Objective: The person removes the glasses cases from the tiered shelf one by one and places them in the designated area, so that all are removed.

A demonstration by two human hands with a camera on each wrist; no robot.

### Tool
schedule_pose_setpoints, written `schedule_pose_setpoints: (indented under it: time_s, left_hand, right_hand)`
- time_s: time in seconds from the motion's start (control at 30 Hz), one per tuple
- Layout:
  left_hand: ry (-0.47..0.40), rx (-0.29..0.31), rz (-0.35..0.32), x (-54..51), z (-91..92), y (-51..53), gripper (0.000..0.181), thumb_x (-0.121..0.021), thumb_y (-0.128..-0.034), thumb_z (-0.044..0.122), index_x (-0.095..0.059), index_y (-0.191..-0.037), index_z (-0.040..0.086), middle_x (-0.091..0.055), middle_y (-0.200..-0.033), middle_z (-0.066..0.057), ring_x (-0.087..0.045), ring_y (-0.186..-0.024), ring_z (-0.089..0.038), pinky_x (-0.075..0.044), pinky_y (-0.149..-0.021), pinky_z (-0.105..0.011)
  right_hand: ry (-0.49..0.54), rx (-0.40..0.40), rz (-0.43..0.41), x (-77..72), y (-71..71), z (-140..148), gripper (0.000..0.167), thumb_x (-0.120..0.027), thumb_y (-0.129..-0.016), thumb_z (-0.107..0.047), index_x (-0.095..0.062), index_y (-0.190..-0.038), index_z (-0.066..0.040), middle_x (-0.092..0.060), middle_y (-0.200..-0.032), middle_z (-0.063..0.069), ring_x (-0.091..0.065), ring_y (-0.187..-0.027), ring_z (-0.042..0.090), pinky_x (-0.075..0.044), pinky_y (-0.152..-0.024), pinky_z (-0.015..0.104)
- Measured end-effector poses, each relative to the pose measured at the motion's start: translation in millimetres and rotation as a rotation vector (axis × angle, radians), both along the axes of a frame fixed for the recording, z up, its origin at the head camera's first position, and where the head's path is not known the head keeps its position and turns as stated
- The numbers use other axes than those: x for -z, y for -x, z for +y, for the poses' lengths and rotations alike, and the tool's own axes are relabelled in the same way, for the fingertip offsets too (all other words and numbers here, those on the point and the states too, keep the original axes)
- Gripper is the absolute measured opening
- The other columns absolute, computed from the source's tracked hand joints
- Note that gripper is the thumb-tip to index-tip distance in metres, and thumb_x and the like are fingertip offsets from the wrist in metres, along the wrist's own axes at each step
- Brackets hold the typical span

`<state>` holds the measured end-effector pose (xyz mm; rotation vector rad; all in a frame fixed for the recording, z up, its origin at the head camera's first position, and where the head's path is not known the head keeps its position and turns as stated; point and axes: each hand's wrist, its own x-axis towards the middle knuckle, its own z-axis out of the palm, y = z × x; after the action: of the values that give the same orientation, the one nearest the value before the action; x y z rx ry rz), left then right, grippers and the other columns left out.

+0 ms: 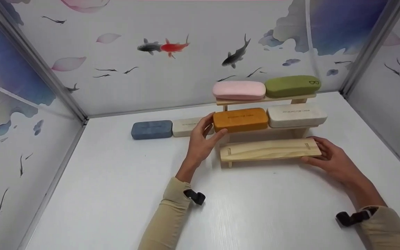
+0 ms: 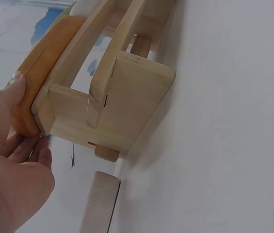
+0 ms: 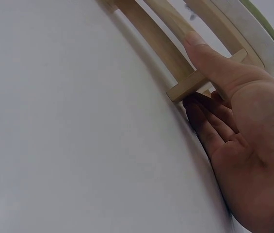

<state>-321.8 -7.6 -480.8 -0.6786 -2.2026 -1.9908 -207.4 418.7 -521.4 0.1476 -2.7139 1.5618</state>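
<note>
A tiered wooden display rack (image 1: 269, 151) carries glasses cases on its upper two tiers. With thumb and curled fingers my left hand (image 1: 200, 144) holds the left end of the orange glasses case (image 1: 240, 120), on the middle tier. The left wrist view shows the thumb on the orange case (image 2: 49, 53) and the fingertips partly hidden behind its end. Beside it lies a white glasses case (image 1: 297, 115). Down at the bottom tier, my right hand (image 1: 339, 165) grips the rack's right end, thumb in front; in the right wrist view its fingers go behind the rack's side (image 3: 187, 86).
Pink (image 1: 239, 90) and green (image 1: 293, 86) glasses cases sit on the top tier. Left of the rack, a blue case (image 1: 151, 130) and an off-white case (image 1: 186, 127) lie on the white table (image 1: 116, 194). Printed panels (image 1: 116, 86) enclose the table's back and sides.
</note>
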Motion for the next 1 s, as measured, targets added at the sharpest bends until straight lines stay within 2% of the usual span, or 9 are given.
schedule_pose_setpoints:
  time_s: [0.23,0.47,0.7,0.87,1.0]
  left_hand:
    - [-0.037,0.033,-0.017,1.2,-3.0,0.9,0.069,-0.084,-0.0974,0.026,-0.053,-0.157,0.013,-0.061,-0.154,-0.004,-0.054,-0.149,-0.018,-0.04,-0.131,-0.033]
    - [-0.123,0.078,-0.085,2.1,-7.0,-0.3,0.065,-0.086,-0.0962,0.021,-0.055,-0.154,0.013,-0.062,-0.149,-0.007,-0.056,-0.146,-0.018,-0.041,-0.129,-0.029]
    - [-0.166,0.119,-0.125,1.9,-9.5,-0.8,0.069,-0.084,-0.0971,0.017,-0.053,-0.158,0.011,-0.061,-0.151,-0.008,-0.055,-0.149,-0.019,-0.042,-0.128,-0.027]
    - [-0.156,0.123,-0.126,3.3,-12.3,-0.2,0.068,-0.084,-0.0975,0.017,-0.053,-0.159,0.012,-0.06,-0.155,-0.006,-0.054,-0.15,-0.018,-0.042,-0.128,-0.029]
    - [-0.169,0.134,-0.123,4.6,-16.6,-0.2,0.068,-0.084,-0.0967,0.015,-0.054,-0.158,0.014,-0.059,-0.155,-0.006,-0.054,-0.149,-0.019,-0.041,-0.131,-0.037]
  right_hand:
    - [-0.006,0.008,0.0,0.3,-0.5,0.6,0.082,-0.08,-0.101,-0.028,-0.035,-0.168,-0.008,-0.058,-0.151,-0.005,-0.061,-0.121,-0.013,-0.053,-0.095,0.005]
    - [-0.005,0.003,-0.008,-0.2,0.1,0.3,0.083,-0.08,-0.101,-0.03,-0.035,-0.168,-0.008,-0.056,-0.155,0.004,-0.06,-0.122,-0.014,-0.052,-0.096,0.004]
    - [0.006,0.002,-0.005,1.0,0.4,1.5,0.083,-0.08,-0.101,-0.028,-0.036,-0.167,-0.008,-0.057,-0.151,-0.004,-0.062,-0.122,-0.012,-0.054,-0.095,0.006]
    - [0.006,-0.002,-0.004,0.6,-0.4,1.1,0.082,-0.08,-0.102,-0.027,-0.035,-0.168,-0.009,-0.056,-0.153,0.0,-0.062,-0.122,-0.012,-0.054,-0.095,0.006]
    - [0.004,-0.004,-0.003,0.8,-1.0,0.0,0.081,-0.079,-0.102,-0.026,-0.035,-0.168,-0.009,-0.056,-0.154,0.002,-0.062,-0.122,-0.012,-0.054,-0.095,0.007]
